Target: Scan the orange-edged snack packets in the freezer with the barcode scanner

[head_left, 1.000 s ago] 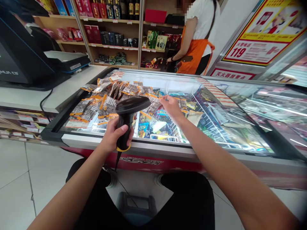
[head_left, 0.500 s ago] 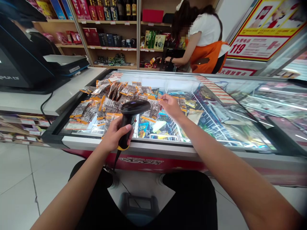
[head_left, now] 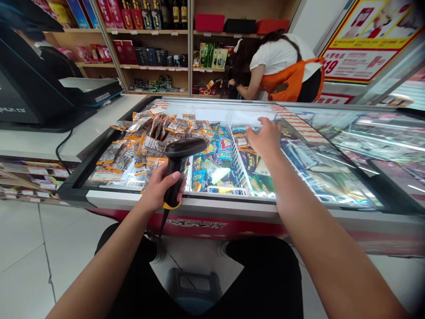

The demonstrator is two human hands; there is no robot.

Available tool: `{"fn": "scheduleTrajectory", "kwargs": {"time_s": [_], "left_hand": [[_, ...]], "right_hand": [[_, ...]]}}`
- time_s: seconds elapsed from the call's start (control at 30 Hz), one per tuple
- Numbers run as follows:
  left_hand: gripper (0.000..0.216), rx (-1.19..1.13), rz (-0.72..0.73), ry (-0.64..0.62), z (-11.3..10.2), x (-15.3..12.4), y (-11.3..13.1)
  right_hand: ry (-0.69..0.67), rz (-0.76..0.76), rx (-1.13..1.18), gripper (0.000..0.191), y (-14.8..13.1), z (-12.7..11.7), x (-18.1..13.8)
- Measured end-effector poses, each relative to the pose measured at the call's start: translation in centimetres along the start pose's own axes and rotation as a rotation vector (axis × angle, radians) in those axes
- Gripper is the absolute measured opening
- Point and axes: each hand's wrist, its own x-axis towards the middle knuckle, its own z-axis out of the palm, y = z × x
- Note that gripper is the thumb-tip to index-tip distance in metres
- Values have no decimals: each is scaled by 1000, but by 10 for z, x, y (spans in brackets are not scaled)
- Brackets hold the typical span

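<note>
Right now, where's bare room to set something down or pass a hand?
Bare counter shows between the black machine and the freezer. A hand could likely pass between the scanner and the right hand. Orange-edged packets crowd the freezer's left end.

A shop is indicated by 1 till [head_left: 31, 84], 1 scanner [head_left: 174, 173], shelves [head_left: 157, 93] lined with price tags [head_left: 154, 32], and a freezer [head_left: 239, 204] stocked with packets [head_left: 226, 150].

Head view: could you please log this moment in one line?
left hand: grips scanner | right hand: open above freezer | packet heap: left end
</note>
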Motion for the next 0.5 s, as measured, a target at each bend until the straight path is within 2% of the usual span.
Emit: {"fn": "scheduleTrajectory", "kwargs": {"time_s": [0.07,0.13,0.2,0.3,0.5], "left_hand": [[35,4,2,-3,0,0,0],[35,8,-1,-13,0,0,-1],[35,7,0,-19,-1,0,-2],[36,10,0,-27,-1,0,-2],[33,99,-117,-93,1,4,5]], "right_hand": [[-112,-256,24,49,-18,6,-14],[-359,-494,85,53,-40,16,-29],[-548,-617,94,64,-59,27,-42],[-637,-636,82,69,-69,34,-47],[-587,-569,94,52,-47,19,-37]]}}
